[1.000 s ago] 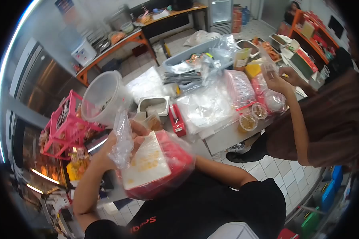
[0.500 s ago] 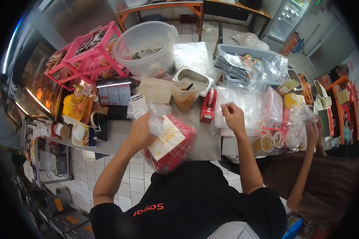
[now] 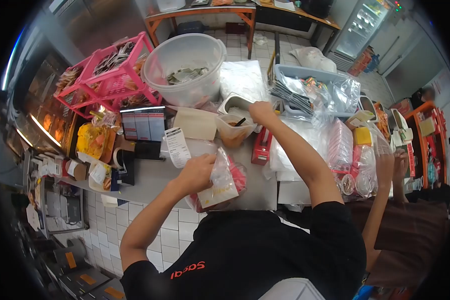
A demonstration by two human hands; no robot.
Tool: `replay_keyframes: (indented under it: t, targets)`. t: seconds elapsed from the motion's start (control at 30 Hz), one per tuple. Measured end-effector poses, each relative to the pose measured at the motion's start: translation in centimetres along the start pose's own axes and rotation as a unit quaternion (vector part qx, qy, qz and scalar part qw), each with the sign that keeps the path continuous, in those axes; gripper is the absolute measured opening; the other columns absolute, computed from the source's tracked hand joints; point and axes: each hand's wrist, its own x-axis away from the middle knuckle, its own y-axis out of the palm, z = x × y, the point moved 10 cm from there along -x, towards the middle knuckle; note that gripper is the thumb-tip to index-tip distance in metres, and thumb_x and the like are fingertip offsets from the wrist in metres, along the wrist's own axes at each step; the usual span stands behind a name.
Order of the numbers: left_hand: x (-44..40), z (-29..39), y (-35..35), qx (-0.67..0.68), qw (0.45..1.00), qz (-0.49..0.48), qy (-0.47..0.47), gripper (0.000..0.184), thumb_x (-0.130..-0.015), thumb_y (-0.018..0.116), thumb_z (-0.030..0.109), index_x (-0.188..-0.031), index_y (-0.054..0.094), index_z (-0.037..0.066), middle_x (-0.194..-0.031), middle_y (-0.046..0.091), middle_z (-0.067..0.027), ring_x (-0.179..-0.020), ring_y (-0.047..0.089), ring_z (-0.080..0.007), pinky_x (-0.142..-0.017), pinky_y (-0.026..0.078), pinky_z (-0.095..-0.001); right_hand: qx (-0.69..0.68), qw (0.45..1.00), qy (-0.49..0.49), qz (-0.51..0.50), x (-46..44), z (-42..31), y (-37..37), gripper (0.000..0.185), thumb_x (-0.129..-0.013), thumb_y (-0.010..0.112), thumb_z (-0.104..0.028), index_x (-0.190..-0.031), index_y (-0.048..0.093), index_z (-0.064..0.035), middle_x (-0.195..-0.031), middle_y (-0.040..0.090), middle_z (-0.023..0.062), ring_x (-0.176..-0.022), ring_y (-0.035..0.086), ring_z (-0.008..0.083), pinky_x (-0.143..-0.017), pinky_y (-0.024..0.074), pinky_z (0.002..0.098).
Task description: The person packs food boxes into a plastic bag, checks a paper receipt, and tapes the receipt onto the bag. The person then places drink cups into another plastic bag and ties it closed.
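Observation:
My left hand (image 3: 197, 174) is closed on the gathered top of a clear plastic bag, beside a printed receipt (image 3: 177, 148). Inside the bag (image 3: 219, 192) is a red and white box, low at the counter's front edge. My right hand (image 3: 261, 113) reaches to the rim of a small metal tray (image 3: 233, 103); its fingers are bent, and whatever they may hold is hidden. Just below that hand are a plastic tub (image 3: 231, 131) with brown contents and a dark handle, and a red box-shaped dispenser (image 3: 261, 147).
A large clear bucket (image 3: 184, 67) stands behind, with a pink rack (image 3: 112, 72) to its left. Clear plastic bags (image 3: 297, 145) and a grey-blue bin (image 3: 315, 75) lie rightward. A co-worker's hands (image 3: 391, 165) hold clear plastic at far right.
My right hand has moved left and back, from over the clear bags to the metal tray. The bagged box, first held up, is now lower at the counter edge, still in my left hand.

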Motion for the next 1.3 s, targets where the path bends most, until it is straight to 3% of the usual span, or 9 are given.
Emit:
replay_keyframes:
  t: [0.1, 0.37, 0.57, 0.67, 0.77, 0.83, 0.97, 1.17, 1.3]
  targets:
    - [0.2, 0.6, 2.4, -0.007, 0.999, 0.001, 0.049, 0.031, -0.061, 0.072, 0.008, -0.090, 0.062, 0.006, -0.097, 0.058, -0.0104, -0.092, 0.060, -0.0326, -0.075, 0.051, -0.0446, 0.006, 1.000, -0.015, 0.002, 0.3, -0.7, -1.2, 0.019, -0.083, 0.060, -0.012, -0.094, 0.074, -0.0065, -0.100, 0.073, 0.0148, -0.092, 0.072, 0.0288, -0.074, 0.0571, 0.0406]
    - [-0.4, 1.1, 2.3, 0.070, 0.994, -0.074, 0.047, 0.027, -0.072, 0.071, 0.012, -0.097, 0.063, 0.004, -0.106, 0.056, -0.0164, -0.103, 0.055, -0.0359, -0.088, 0.047, -0.0454, -0.011, 0.999, -0.033, -0.009, 1.4, -0.1, -3.9, 0.020, -0.080, 0.063, -0.014, -0.094, 0.074, -0.0058, -0.100, 0.072, 0.0158, -0.095, 0.071, 0.0296, -0.075, 0.0567, 0.0419]
    - [0.2, 1.6, 1.8, 0.081, 0.991, -0.101, 0.032, 0.028, -0.076, 0.070, 0.012, -0.103, 0.064, 0.005, -0.110, 0.056, -0.0186, -0.104, 0.054, -0.0387, -0.090, 0.046, -0.0459, -0.162, 0.987, 0.008, 0.011, -0.4, 1.5, -1.4, 0.017, -0.076, 0.065, -0.014, -0.087, 0.075, -0.0050, -0.093, 0.072, 0.0191, -0.088, 0.070, 0.0319, -0.077, 0.0554, 0.0403]
    - [0.8, 0.8, 2.5, 0.100, 0.992, -0.079, -0.003, 0.028, -0.076, 0.069, 0.010, -0.103, 0.064, 0.004, -0.110, 0.056, -0.0192, -0.104, 0.052, -0.0396, -0.091, 0.045, -0.0457, -0.373, 0.919, -0.047, 0.120, -0.3, 1.5, -2.0, 0.018, -0.078, 0.070, -0.019, -0.090, 0.077, -0.0077, -0.089, 0.073, 0.0179, -0.083, 0.070, 0.0254, -0.075, 0.0537, 0.0357]
    - [1.4, 1.2, 2.2, 0.115, 0.993, -0.021, 0.013, 0.028, -0.075, 0.069, 0.008, -0.102, 0.064, 0.004, -0.108, 0.055, -0.0195, -0.104, 0.052, -0.0402, -0.091, 0.043, -0.0464, -0.524, 0.840, 0.036, 0.137, 0.6, 3.4, 0.5, 0.031, -0.078, 0.072, -0.022, -0.102, 0.075, -0.0026, -0.094, 0.073, 0.0171, -0.083, 0.069, 0.0273, -0.079, 0.0531, 0.0358]
    - [1.8, 1.8, 1.7, 0.128, 0.992, -0.010, 0.003, 0.028, -0.075, 0.069, 0.008, -0.102, 0.063, 0.003, -0.107, 0.055, -0.0195, -0.104, 0.051, -0.0401, -0.092, 0.042, -0.0465, -0.646, 0.741, 0.070, 0.167, 1.0, 4.4, 2.0, 0.031, -0.083, 0.069, -0.024, -0.105, 0.074, -0.0031, -0.095, 0.073, 0.0139, -0.087, 0.067, 0.0202, -0.080, 0.0514, 0.0325]
    - [2.4, 1.6, 1.4, 0.129, 0.991, 0.024, 0.001, 0.033, -0.073, 0.066, 0.003, -0.105, 0.061, 0.001, -0.108, 0.054, -0.0195, -0.105, 0.050, -0.0396, -0.092, 0.041, -0.0460, -0.654, 0.725, 0.109, 0.190, 3.9, 4.9, 2.1, 0.030, -0.088, 0.065, -0.022, -0.107, 0.072, -0.0006, -0.094, 0.072, 0.0096, -0.086, 0.064, 0.0161, -0.077, 0.0498, 0.0302]
    - [3.1, 0.9, 1.4, 0.073, 0.995, 0.070, -0.013, 0.038, -0.067, 0.060, -0.003, -0.105, 0.058, -0.003, -0.109, 0.053, -0.0200, -0.106, 0.050, -0.0398, -0.092, 0.042, -0.0462, -0.817, 0.527, 0.103, 0.209, 14.8, 3.5, -0.5, 0.018, -0.096, 0.062, -0.022, -0.102, 0.063, -0.0057, -0.089, 0.062, -0.0022, -0.081, 0.055, 0.0058, -0.073, 0.0425, 0.0232]
    - [2.9, -0.3, 1.6, 0.098, 0.993, 0.062, -0.033, 0.036, -0.068, 0.061, -0.001, -0.104, 0.060, -0.002, -0.110, 0.053, -0.0206, -0.105, 0.051, -0.0403, -0.092, 0.043, -0.0467, -0.847, 0.496, 0.074, 0.174, 20.4, 0.9, -0.4, 0.013, -0.095, 0.063, -0.018, -0.101, 0.062, -0.0060, -0.090, 0.062, -0.0014, -0.082, 0.056, 0.0068, -0.072, 0.0428, 0.0232]
